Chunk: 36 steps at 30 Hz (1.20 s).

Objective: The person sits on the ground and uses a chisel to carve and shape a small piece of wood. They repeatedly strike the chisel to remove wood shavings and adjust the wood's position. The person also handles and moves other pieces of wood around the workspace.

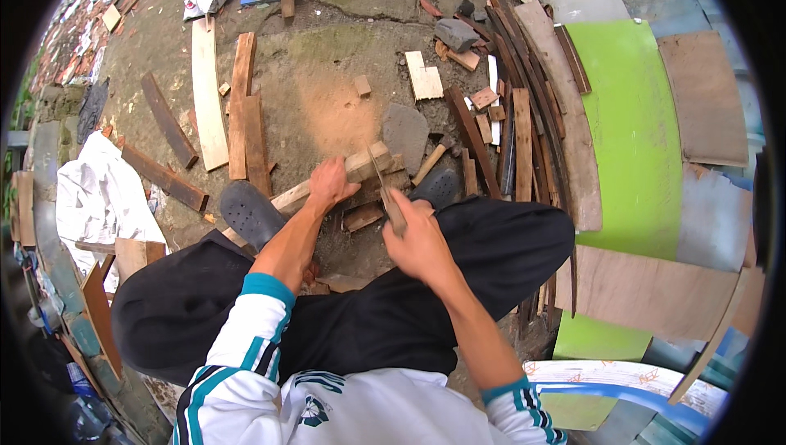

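Note:
A pale wooden beam (362,164) lies slantwise between my feet, propped on smaller wood blocks (395,163) near its far right end. My left hand (330,182) is closed over the beam and presses down on it. In my right hand (416,236) is the wooden handle of a handsaw (393,209). The saw's narrow blade (378,165) reaches away from me and crosses the beam close to its right end. How deep the teeth sit in the wood cannot be seen. Sawdust (332,109) is spread on the ground just beyond.
Grey clogs (250,212) flank the beam. Loose planks (210,93) lie at left, beside a white cloth (110,191). At right are stacked dark wood strips (524,142) and a green panel (626,134). A flat grey stone (404,134) and a wooden handle (428,164) lie beyond the saw.

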Available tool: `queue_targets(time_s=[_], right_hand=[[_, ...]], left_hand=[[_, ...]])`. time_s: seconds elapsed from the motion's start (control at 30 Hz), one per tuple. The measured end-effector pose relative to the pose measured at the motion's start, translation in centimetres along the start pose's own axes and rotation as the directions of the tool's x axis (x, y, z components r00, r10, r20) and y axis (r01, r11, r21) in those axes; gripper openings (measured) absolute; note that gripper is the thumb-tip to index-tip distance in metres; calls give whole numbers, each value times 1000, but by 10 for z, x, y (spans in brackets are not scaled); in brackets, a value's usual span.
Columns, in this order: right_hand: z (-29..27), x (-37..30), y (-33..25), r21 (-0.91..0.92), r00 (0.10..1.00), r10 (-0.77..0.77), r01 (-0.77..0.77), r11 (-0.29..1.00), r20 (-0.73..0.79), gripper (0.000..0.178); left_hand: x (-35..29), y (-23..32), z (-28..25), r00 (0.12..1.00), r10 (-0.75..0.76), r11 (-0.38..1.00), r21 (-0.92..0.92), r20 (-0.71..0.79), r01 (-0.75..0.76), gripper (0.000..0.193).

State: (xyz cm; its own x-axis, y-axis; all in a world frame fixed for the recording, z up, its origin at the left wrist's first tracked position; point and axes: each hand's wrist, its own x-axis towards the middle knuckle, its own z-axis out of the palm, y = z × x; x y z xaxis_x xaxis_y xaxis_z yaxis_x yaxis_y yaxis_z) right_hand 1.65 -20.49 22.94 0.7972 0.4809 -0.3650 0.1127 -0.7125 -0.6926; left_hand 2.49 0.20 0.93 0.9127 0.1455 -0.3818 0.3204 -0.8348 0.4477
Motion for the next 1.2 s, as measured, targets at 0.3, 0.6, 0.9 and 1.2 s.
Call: queue_targets(time_s=[0.3, 0.6, 0.9, 1.2], right_hand=[[-43, -38, -24, 160, 995, 50, -63, 985, 87, 63], [5, 46, 2, 37, 966, 252, -254, 966, 61, 57], [8, 45, 19, 110, 993, 120, -121, 987, 16, 58], [-31, -38, 4, 192, 990, 115, -129, 973, 79, 64]], left_hand=[[-9, -6, 3, 1000, -3, 1000, -16, 11, 3, 72], [0, 6, 3, 999, 53, 998, -19, -8, -53, 70], [-1, 2, 13, 998, 45, 998, -34, -45, -46, 71], [-15, -3, 13, 998, 53, 998, -25, -20, -53, 70]])
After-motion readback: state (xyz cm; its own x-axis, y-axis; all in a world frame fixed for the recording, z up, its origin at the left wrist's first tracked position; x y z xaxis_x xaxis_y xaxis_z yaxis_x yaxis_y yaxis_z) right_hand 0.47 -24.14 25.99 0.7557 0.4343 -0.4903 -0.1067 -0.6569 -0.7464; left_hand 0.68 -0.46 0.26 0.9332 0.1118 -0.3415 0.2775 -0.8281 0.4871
